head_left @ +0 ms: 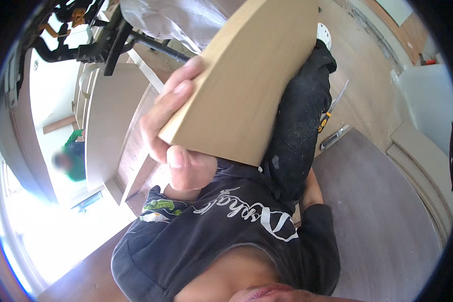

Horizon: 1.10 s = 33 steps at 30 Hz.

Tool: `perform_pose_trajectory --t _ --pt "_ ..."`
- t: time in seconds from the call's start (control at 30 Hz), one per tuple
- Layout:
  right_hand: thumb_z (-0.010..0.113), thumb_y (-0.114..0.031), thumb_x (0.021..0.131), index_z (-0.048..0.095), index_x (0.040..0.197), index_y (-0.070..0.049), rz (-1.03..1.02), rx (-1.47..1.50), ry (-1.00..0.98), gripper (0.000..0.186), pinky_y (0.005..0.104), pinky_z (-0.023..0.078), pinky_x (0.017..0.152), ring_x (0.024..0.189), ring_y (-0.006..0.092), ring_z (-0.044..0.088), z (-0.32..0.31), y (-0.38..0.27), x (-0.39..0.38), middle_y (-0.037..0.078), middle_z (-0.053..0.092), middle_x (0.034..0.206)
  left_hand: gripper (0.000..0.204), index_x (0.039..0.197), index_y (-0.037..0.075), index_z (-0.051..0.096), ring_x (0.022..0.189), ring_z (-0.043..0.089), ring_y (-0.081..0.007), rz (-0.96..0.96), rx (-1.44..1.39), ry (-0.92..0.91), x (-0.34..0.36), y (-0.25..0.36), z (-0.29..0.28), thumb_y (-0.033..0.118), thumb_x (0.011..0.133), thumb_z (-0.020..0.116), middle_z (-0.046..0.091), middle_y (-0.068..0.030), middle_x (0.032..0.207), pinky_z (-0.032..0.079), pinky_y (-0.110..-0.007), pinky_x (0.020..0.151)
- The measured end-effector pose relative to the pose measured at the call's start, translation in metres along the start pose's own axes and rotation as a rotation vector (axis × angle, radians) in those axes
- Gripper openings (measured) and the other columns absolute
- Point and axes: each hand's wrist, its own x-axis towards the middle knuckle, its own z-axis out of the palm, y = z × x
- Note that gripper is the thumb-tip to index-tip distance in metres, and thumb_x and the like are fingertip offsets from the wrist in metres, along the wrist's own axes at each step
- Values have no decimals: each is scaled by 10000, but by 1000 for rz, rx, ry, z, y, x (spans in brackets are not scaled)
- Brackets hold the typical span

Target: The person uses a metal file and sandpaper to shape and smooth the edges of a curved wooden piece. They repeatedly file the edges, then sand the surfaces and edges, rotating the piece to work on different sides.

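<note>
A light wood-coloured board point(241, 100) rises from in front of my torso towards the top of the view. My left hand point(178, 136) grips its near left corner, with the thumb at the near end and fingers along the left edge. My right forearm point(313, 189) goes down beside my right thigh, and the hand itself is hidden behind the leg. Past that leg, on the floor, lie a grey utility knife point(334, 138) and a long thin-bladed tool with a yellow and black handle point(326, 121).
A dark grey-brown panel point(382, 201) lies at my right, with curved pale boards point(423, 171) along its outer side. Black metal equipment point(80, 50) and plastic sheeting point(171, 20) stand at the far left. Beyond pale cabinet panels point(110, 116), a person in green point(75, 156) is visible.
</note>
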Motion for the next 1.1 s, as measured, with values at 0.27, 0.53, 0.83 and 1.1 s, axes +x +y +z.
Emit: perform_pose_trajectory --t 0.27,0.53,0.83,1.1 --pt "627 -187 935 560 1264 23 326 159 -98 396 505 478 920 1138 457 566 -6 12 1 247 568 1269 593 1220 -45 546 1229 577 -450 -55 61 -14 9 3 -1 448 942 368 565 -376 1291 455 -529 1049" --pt "643 -195 931 551 1274 32 620 501 289 421 505 472 934 1136 465 571 -46 25 -3 253 577 1270 512 1190 -34 550 1194 592 -442 -18 -46 -25 13 -4 -4 388 974 357 586 -374 1236 441 -537 1051" --pt "671 -103 930 613 1185 76 622 820 945 317 395 491 913 1015 314 626 -275 -98 -15 193 641 1133 300 1134 62 443 1204 552 -481 74 -225 116 12 -25 -3 291 942 422 580 -285 1156 421 -621 1053" --pt "496 44 955 597 1285 4 -147 286 1275 347 414 450 977 1094 323 584 -361 -183 -4 165 631 1131 303 1079 24 488 1194 562 -446 51 -189 93 25 -12 6 284 924 496 580 -230 1088 445 -593 1035"
